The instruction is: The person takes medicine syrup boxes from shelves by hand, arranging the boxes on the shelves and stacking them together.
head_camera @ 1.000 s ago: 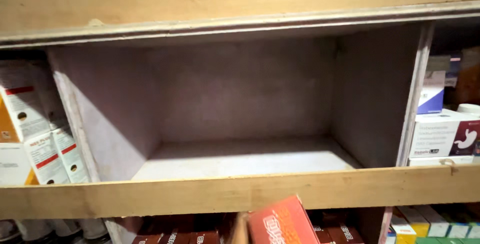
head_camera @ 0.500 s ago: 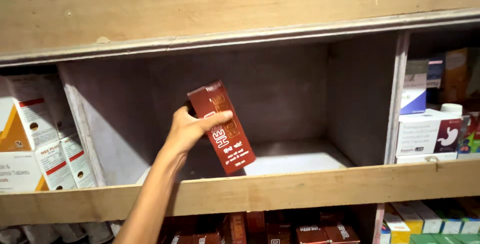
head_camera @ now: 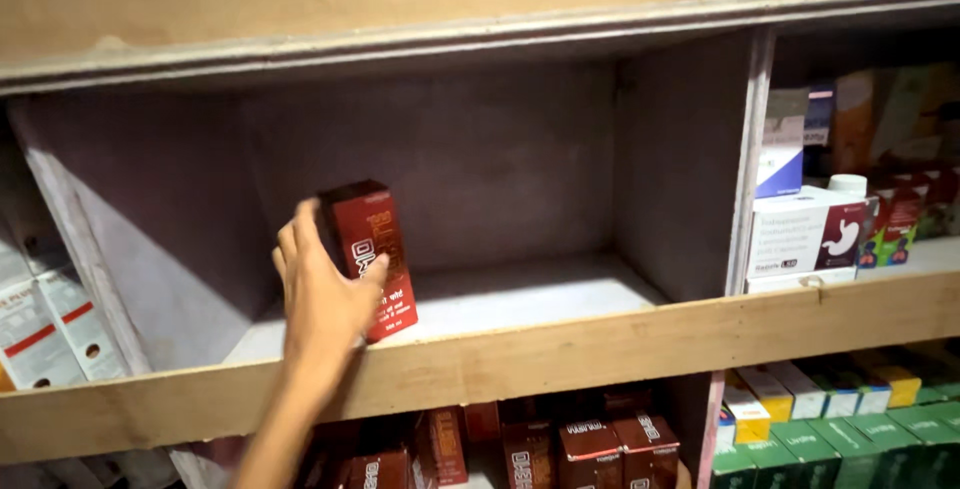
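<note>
- In the middle compartment of the shelf (head_camera: 560,354), near its left wall: a red box (head_camera: 368,257) stands upright, slightly tilted, its base at or just above the shelf floor behind the front lip.
- Hand (head_camera: 322,297): one of the person's hands reaches up from below, its forearm crossing the front lip; fingers closed around the left side of the red box, thumb pressed on its front face. The view does not show whether this is the left or the right hand; the other hand is out of view.
- Compartment: grey back and side walls, pale floor; only the red box is seen inside it.
- Front lip: a bare wooden board running across the full width, below the compartment floor.
- Divider (head_camera: 748,159): an upright panel closing the compartment on the right.
- Right compartment: a white carton (head_camera: 808,237) at the front, beside the divider; behind it a blue-and-white box (head_camera: 780,154) and several darker packs, dim and hard to tell apart.
- Left compartment: white packs with red stripes (head_camera: 45,324), leaning, partly cut off by the frame edge.
- Lower shelf, centre: a row of dark red boxes (head_camera: 560,449) standing upright.
- Lower shelf, right: green boxes (head_camera: 850,441) and a yellow-topped pack (head_camera: 768,394) in rows.
</note>
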